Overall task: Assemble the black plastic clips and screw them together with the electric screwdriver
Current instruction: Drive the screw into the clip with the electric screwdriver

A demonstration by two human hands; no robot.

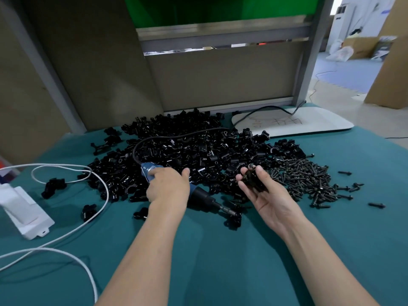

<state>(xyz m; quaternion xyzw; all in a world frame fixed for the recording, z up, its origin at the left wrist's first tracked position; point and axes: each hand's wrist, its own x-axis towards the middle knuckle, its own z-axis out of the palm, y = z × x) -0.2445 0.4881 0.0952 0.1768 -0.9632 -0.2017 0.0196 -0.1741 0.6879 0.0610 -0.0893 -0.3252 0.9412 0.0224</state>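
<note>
1. The head view looks down at a table with a teal cloth (220, 250) on it.
2. Brown cardboard walls stand behind the table. A grey metal frame (223, 34) with a green panel (220, 9) above it stands at the back.
3. On the far right the room opens up, with a blue floor and cardboard boxes.
4. A big heap of black clips (187, 149) lies in the middle of the cloth. A few clips lie apart on the left.
5. A pile of dark screws (309, 177) lies just beside the heap on the right, with some screws scattered further right.
6. A white board (309, 122) lies at the back right. A white box (24, 210) and a looped white cable (66, 217) lie on the left.
7. The electric screwdriver (203, 197) is blue and black. It lies at the front edge of the heap, its tip pointing to the right. Its black cord (176, 135) curves back over the clips.
8. The left hand (169, 186) lies over the middle of the screwdriver. Its fingers curl down around the blue body and the thumb sticks out.
9. The right hand (265, 195) is palm up, above the spot where clips and screws meet. Its fingers and thumb are bent in close and pinch a black clip piece (254, 180).
</note>
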